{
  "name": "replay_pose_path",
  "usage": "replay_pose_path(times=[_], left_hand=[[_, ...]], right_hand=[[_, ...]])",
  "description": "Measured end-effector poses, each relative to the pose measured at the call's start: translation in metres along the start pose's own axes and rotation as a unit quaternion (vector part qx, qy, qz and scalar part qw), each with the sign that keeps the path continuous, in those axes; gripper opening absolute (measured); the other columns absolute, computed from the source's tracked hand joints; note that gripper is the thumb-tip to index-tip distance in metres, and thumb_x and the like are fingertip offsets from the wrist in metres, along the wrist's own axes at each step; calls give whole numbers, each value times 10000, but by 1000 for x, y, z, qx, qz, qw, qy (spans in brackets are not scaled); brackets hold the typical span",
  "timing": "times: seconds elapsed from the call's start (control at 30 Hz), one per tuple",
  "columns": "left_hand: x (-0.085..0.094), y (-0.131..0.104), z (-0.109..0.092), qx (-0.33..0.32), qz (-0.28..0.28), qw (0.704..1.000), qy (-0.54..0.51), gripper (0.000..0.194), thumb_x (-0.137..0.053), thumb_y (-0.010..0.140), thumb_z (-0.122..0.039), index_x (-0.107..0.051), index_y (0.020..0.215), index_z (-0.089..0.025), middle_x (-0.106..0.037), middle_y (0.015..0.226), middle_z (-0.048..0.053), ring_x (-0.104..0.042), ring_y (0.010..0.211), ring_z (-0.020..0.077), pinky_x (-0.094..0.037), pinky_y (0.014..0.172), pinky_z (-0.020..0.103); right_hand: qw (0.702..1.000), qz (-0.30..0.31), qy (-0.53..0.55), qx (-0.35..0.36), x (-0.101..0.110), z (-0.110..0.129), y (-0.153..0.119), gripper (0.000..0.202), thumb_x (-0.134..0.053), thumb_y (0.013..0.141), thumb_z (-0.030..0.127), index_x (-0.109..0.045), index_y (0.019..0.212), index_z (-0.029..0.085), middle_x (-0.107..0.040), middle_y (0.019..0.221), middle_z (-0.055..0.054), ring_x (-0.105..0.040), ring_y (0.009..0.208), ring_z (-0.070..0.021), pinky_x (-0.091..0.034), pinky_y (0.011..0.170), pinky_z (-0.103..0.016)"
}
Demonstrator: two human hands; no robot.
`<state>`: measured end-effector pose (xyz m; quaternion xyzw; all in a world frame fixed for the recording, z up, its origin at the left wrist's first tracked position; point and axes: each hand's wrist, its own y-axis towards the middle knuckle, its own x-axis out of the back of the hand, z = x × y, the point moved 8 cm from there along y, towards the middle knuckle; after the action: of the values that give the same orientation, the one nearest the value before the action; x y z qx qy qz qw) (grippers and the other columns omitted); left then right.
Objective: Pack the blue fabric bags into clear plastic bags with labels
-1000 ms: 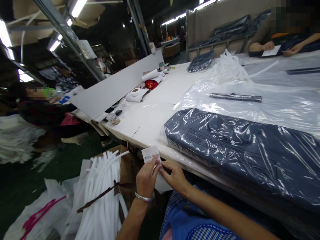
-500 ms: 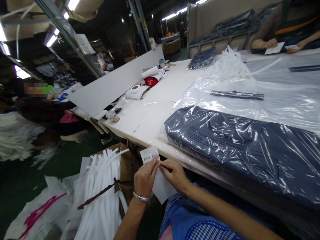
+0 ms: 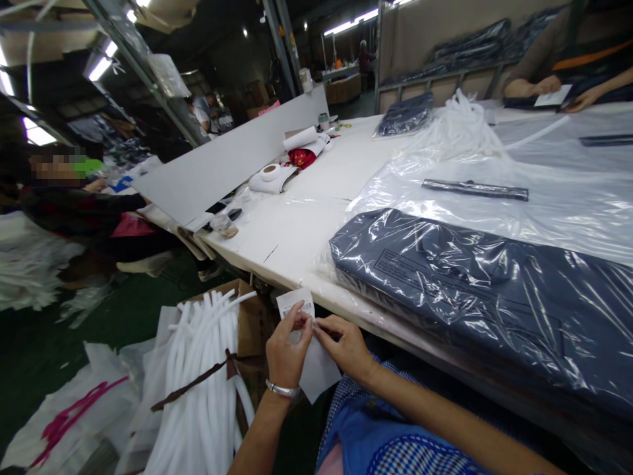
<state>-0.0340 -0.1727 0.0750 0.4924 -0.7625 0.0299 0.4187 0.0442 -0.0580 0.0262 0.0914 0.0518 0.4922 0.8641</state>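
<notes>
From my remote view, the left hand pinches the white label sheet just beside the table. The right hand has its fingers closed at the sheet's edge; their grip on it I cannot confirm.

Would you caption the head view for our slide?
Left hand and right hand meet at white paper near a wrapped bundle.

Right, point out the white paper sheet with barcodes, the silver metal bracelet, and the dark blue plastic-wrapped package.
White barcode sheet [image 3: 291,299]: head view, its upper part.
Silver bracelet [image 3: 283,390]: head view, front of band.
Dark blue package [image 3: 494,280]: head view, middle of top.
</notes>
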Motion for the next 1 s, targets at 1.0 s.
replay_pose_path(times=[1.0], left_hand=[[64,6,59,295,-243,859,-341,515,-771,696,-471,-653,1159,-280,-670,1169,2,-610,975,130,-477,639,158]], right_hand=[[969,-121,138,-166,-26,-32,220,446,-669,757,500,-670,1045,160,-688,749,-38,-596,602,-140,-468,534,-255]])
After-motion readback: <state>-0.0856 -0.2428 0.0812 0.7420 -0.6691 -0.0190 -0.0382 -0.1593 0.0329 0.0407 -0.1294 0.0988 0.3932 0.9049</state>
